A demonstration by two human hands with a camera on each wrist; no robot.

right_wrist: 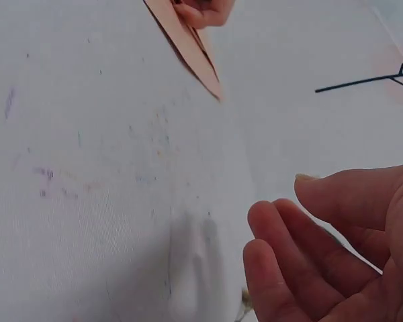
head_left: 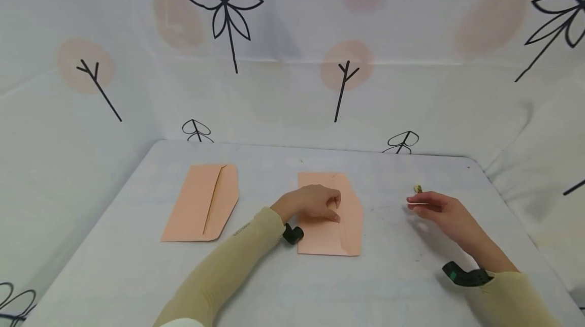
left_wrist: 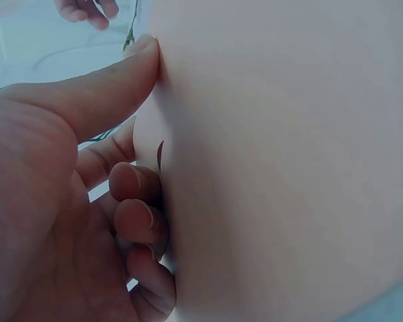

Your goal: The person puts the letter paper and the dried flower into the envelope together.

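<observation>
My left hand [head_left: 320, 201] rests on a peach envelope [head_left: 320, 243] in the middle of the table. In the left wrist view its thumb is extended and its other fingers [left_wrist: 138, 218] bend softly against the paper, thumb and fingers apart. To the right, my right hand [head_left: 450, 218] hovers over the table with loosely bent fingers and nothing between them. Just beyond its fingertips is a small yellow-green piece [head_left: 418, 188], too small to identify. The right wrist view shows only a bit of it.
A second peach envelope [head_left: 194, 210] lies to the left, flap side towards the right. The white table [head_left: 365, 291] has faint coloured marks. Behind it hangs a white cloth [head_left: 283, 103] with drawn flowers and twigs. A dark wrist device [head_left: 466, 274] sits on my right wrist.
</observation>
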